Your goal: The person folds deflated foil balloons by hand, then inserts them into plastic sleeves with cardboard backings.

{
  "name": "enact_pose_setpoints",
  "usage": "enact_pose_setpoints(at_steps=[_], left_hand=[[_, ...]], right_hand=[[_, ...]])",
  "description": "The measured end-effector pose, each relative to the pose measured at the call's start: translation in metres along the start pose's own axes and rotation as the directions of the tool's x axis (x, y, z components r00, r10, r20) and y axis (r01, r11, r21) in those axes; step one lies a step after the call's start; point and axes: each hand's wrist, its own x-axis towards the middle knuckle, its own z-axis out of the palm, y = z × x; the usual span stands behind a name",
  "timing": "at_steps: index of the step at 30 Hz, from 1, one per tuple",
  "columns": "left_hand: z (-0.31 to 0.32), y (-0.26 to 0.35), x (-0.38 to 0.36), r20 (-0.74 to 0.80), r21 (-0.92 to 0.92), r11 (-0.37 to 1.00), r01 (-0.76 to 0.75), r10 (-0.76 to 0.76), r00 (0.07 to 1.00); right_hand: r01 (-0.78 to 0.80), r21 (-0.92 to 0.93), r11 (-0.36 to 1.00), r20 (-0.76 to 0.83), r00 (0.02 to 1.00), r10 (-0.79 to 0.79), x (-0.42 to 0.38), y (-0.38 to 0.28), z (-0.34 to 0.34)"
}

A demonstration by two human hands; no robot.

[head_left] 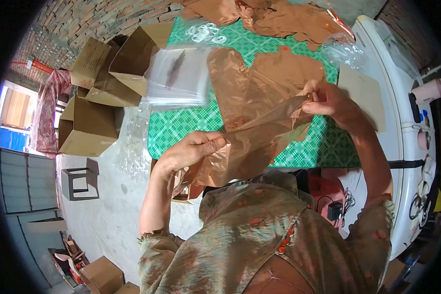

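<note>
A thin, shiny copper-brown plastic sheet (247, 152) is stretched between my two hands in front of my body, over the near edge of the table. My left hand (195, 151) pinches its left side between thumb and fingers. On the other side, my right hand (330, 104) grips the sheet's upper right edge, fingers closed. Beneath and beyond it, more brown plastic (289, 66) lies on the green checked tablecloth (183, 122). A stack of clear plastic bags (193, 88) is to the left of that brown plastic.
White rings (206, 33) and another brown pile (284, 22) lie at the table's far side. Crumpled clear plastic (345, 51) sits at the right, beside a white surface (397, 88). Open cardboard boxes (90, 130) stand left; a small dark stool (78, 183) is on the floor.
</note>
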Motion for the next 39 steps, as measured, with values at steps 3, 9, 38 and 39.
enact_pose_setpoints(at_steps=[3,9,38,39], left_hand=[[0.009,-0.016,0.008,-0.010,-0.204,0.979,-0.021,0.019,1.000],[0.024,-0.033,0.030,-0.001,-0.044,0.996,-0.082,0.082,0.997],[0.127,-0.100,0.032,-0.217,-0.695,0.717,0.053,-0.279,0.935],[0.128,-0.101,0.031,-0.241,-0.699,0.714,0.033,-0.278,0.930]], right_hand=[[0.004,-0.138,0.990,-0.148,0.989,-0.025,0.006,0.014,-0.003],[0.072,-0.494,0.867,-0.279,0.931,-0.236,0.028,-0.008,-0.008],[0.106,-0.858,0.503,-0.072,0.944,-0.321,0.176,0.031,-0.094],[0.094,-0.846,0.524,-0.089,0.946,-0.313,0.178,0.032,-0.093]])
